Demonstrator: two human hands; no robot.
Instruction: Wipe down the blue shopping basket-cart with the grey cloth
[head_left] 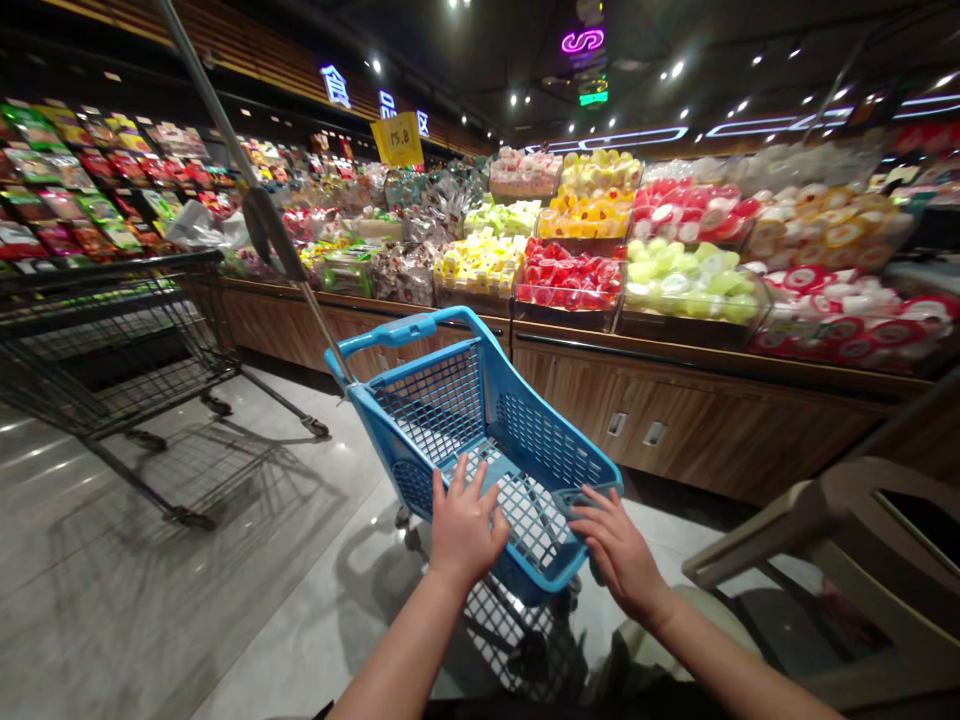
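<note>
Resting low in the frame's centre, both hands lie flat with fingers spread, left hand (465,525) and right hand (616,548), steadying the near rim of the blue basket cart (480,420) beside the candy shelves (675,260).

basket cart (480,420) stands before me on the floor (150,600) | my left hand (463,525) and right hand (619,550) lie on its near edge | wire trolley (112,340) at its left | chair (847,560) at its right | display counter (675,400) behind it
</note>
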